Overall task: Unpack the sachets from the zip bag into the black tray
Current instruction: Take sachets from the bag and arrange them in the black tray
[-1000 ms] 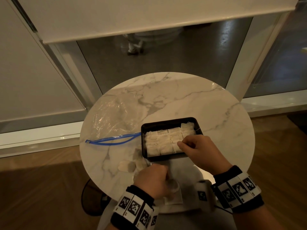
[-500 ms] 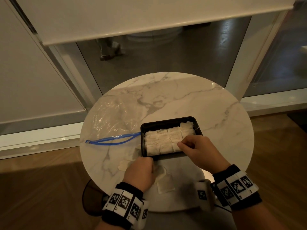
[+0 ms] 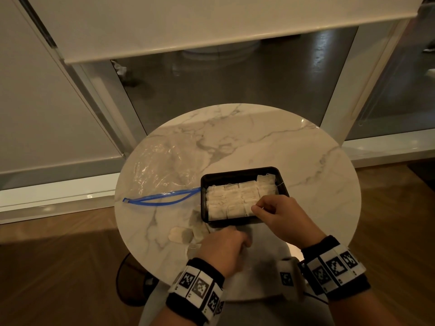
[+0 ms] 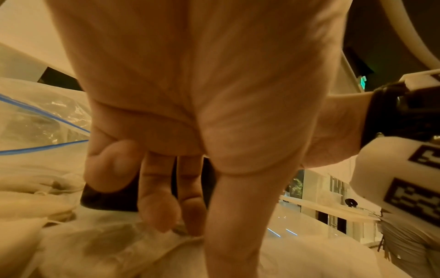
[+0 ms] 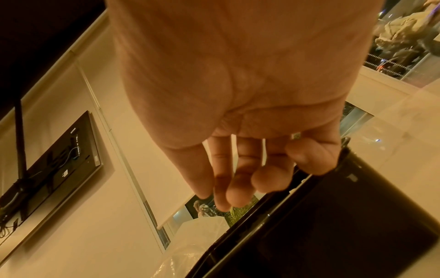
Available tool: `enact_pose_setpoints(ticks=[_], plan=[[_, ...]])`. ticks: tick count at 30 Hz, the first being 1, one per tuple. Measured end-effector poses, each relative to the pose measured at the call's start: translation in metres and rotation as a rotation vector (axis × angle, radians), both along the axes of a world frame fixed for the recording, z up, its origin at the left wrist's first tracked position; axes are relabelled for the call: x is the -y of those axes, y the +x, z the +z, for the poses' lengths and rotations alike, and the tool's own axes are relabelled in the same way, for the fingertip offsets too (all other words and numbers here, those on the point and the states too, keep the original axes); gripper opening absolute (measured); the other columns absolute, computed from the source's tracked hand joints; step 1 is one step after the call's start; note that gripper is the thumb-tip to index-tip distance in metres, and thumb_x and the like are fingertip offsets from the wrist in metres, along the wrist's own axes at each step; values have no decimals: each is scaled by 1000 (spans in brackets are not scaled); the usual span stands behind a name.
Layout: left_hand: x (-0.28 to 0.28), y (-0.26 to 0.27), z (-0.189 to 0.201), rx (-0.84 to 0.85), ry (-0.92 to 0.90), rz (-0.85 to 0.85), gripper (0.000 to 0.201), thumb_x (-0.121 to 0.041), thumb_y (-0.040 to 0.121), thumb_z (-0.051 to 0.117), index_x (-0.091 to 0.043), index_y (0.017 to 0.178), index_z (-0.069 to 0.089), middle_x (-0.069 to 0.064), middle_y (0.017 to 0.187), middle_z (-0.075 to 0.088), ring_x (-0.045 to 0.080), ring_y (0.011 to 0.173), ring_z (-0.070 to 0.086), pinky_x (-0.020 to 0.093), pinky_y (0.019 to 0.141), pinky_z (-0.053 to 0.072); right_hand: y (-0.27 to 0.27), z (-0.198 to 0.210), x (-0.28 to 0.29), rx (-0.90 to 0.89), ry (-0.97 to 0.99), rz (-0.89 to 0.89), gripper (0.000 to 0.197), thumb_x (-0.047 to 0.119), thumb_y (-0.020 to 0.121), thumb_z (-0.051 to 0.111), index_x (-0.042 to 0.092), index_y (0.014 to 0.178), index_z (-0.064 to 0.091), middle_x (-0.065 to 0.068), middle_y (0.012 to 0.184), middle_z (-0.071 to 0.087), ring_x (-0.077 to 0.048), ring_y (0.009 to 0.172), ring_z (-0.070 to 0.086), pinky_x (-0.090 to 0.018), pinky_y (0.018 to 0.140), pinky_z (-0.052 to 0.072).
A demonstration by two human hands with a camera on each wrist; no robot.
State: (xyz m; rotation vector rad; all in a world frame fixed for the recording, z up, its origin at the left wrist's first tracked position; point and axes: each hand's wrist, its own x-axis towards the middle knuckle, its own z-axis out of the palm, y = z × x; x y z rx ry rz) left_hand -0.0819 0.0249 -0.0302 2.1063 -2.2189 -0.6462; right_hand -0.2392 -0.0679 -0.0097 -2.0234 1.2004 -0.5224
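Note:
The black tray sits near the table's front, packed with white sachets. My right hand hovers over its near right corner, fingers loosely bent, tips on the sachets; nothing shows between them in the right wrist view. In front of the tray, my left hand points down and pinches a loose sachet between thumb and fingertips. The clear zip bag with its blue zip lies flat to the tray's left. More loose sachets lie left of my left hand.
Everything stands on a small round marble table with its edge close to my wrists. A wooden floor surrounds it, and a glass wall with white frames rises behind. The table's far half is bare marble.
My left hand let go of a sachet, moved left toward the loose ones, then came back right onto the sachet in front of the tray. My right hand stayed at the tray's corner.

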Motion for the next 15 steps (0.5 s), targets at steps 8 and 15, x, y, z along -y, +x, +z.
enact_pose_setpoints(ticks=[8,15], plan=[[-1,-1,-2,4,17,10,12,-35,86,72,-28,94,67,-4,108,57,19,97,59,38,86,53,2,-4,-2,8,9,49,15,33,94,63,26,83,69,12,57,56,7,57,55,-10,51,39],[-2,7,7,-146,-29,20,11,-40,88,70,-31,93,67,-11,106,51,11,92,55,26,77,44,0,-6,0,42,33,46,14,34,93,65,26,83,71,16,55,58,5,56,56,-11,52,40]])
